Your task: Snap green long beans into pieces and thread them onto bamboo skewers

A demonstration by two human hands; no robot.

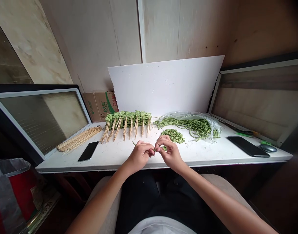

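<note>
Just above the front of the white tabletop [110, 156], a slender green bean [134, 143] is held between two hands, one end being left to stick out beyond the left hand [142, 152]. The fingers of that hand are closed around it, and beside them its other end is pinched by the fingertips of the right hand [168, 152]. By the right hand, the near side of a loose heap of short bean pieces [173, 135] is partly hidden.

Behind the heap, a tangle of long, smooth, stringy beans [200, 126] is contained in a crumpled clear plastic bag [214, 138], from which some are spilled. To the left, skewered beans [129, 116] are stacked in rows, their thin wooden ends fanned toward the front. Farther left, bare skewers [79, 138] are laid in a flat bundle, with a black phone [88, 151] placed near them. At the right, a second black phone [248, 146] is set next to a rounded grey object [268, 148].

At the rear, a white foam board [163, 87] with a ragged edge is propped, and part of a printed cardboard box [97, 105] is covered by it. Beside the tabletop, a red container [19, 195] is topped with clear plastic; its contents cannot be made out.
</note>
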